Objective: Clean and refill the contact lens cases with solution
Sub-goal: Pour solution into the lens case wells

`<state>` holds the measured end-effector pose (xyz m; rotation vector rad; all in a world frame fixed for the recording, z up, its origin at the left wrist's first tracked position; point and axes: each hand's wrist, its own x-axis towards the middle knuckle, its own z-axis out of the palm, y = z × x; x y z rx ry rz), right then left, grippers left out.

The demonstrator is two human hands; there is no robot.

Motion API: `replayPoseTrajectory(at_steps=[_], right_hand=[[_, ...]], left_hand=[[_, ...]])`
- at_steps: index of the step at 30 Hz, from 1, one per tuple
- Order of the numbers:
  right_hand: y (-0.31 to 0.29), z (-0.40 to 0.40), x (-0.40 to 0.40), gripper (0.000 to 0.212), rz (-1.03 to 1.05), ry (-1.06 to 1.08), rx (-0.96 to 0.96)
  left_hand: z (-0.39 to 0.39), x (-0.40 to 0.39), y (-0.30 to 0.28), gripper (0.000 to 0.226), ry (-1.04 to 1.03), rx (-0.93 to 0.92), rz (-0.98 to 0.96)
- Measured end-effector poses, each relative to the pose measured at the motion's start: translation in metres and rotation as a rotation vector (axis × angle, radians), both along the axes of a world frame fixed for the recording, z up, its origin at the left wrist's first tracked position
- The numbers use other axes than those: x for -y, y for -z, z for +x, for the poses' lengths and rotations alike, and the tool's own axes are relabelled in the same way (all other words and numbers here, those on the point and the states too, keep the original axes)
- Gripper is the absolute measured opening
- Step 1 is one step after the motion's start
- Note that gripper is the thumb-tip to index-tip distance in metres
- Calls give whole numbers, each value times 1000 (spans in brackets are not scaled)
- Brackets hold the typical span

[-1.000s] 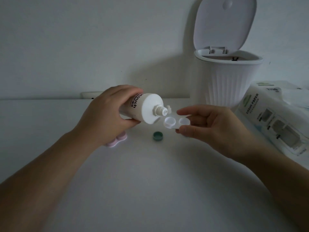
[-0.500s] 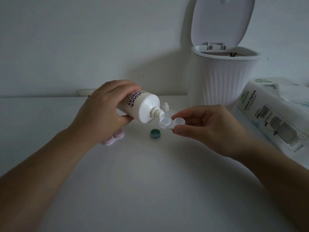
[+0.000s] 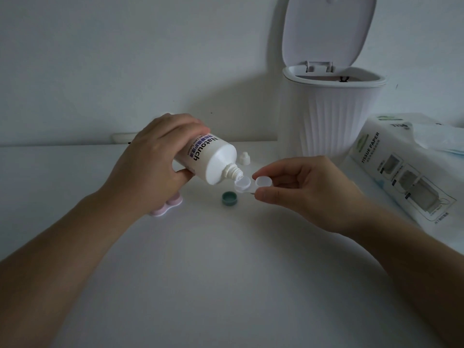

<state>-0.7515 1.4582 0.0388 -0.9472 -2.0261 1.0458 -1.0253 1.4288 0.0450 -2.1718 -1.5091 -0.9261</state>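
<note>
White bottle (image 3: 211, 160) nozzle over pinched case (image 3: 251, 184)

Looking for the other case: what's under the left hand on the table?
A pink lens case lies on the table beneath the left hand, which holds the solution bottle. The wrist covers part of it.

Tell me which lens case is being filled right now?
The clear lens case pinched in the right hand, under the solution bottle; the pink lens case sits on the table.

A home setting: a plain white surface (image 3: 226, 285) against a bare wall, holding a small lidded bin (image 3: 334, 116) and tissue pack (image 3: 406, 172).
</note>
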Motion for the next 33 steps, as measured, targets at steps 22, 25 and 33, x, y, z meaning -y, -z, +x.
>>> replayPoseTrajectory(at_steps=[22, 25, 33], right_hand=[[2, -1, 0, 17, 22, -37, -17], [4, -1, -1, 18, 12, -48, -31], [4, -1, -1, 19, -11, -79, -56]], left_hand=[[5, 2, -2, 59, 45, -45, 40], [9, 3, -3, 60, 38, -59, 57], [10, 5, -3, 69, 18, -56, 40]])
